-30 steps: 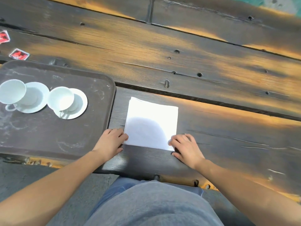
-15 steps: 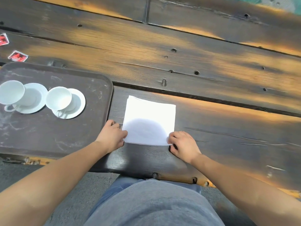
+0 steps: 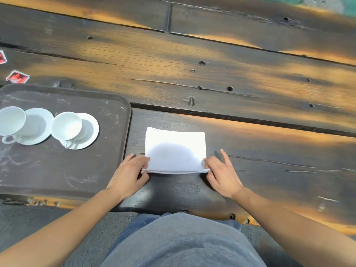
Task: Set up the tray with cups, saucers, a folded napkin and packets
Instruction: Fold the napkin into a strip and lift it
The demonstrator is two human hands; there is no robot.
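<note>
We pinch white napkin point(image 3: 175, 151) by near corners on table point(image 3: 192, 54), left hand point(image 3: 129, 174) and right hand point(image 3: 221, 174) each gripping one; tray point(image 3: 57, 170) just left

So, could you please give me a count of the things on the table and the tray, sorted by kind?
Cups: 2
Saucers: 2
Napkin: 1
Packets: 2, one cut off by the picture's left edge
Tray: 1
Total: 8
</note>
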